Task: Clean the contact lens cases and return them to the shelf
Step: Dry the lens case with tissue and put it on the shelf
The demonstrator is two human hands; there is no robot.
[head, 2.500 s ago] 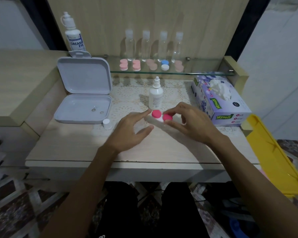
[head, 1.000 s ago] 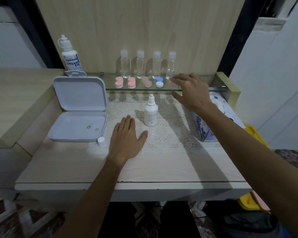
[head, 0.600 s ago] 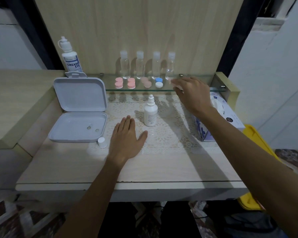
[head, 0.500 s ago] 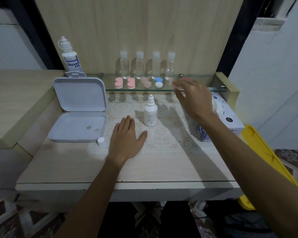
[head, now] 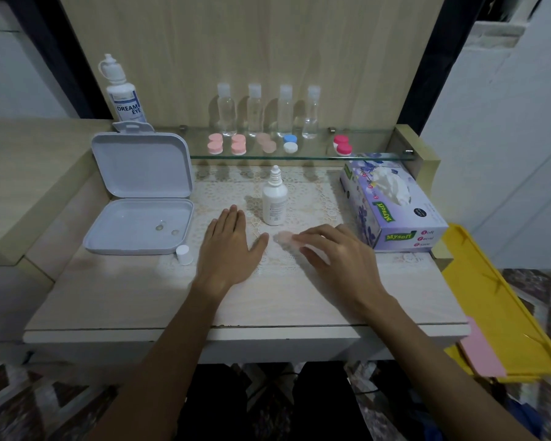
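Several contact lens cases stand on the glass shelf (head: 376,158): two pink ones (head: 214,144), a pale one (head: 267,143), a blue and white one (head: 290,143), and a hot pink one (head: 342,144) at the right end. My right hand (head: 334,253) rests low on the table mat, its fingers pinching a pale pink lens case (head: 282,238) that partly shows at the fingertips. My left hand (head: 229,246) lies flat on the mat, palm down, holding nothing. A small white dropper bottle (head: 275,198) stands uncapped just behind both hands.
An open white box (head: 140,224) sits at the left with a white cap (head: 183,254) by its front corner. A tissue box (head: 395,211) is at the right, a yellow tray (head: 506,313) beyond the table edge. Clear bottles (head: 255,109) and a solution bottle (head: 124,93) stand at the back.
My right hand left the hot pink case at the shelf's right end and came down to the mat holding a pale pink case. The left hand stayed flat.
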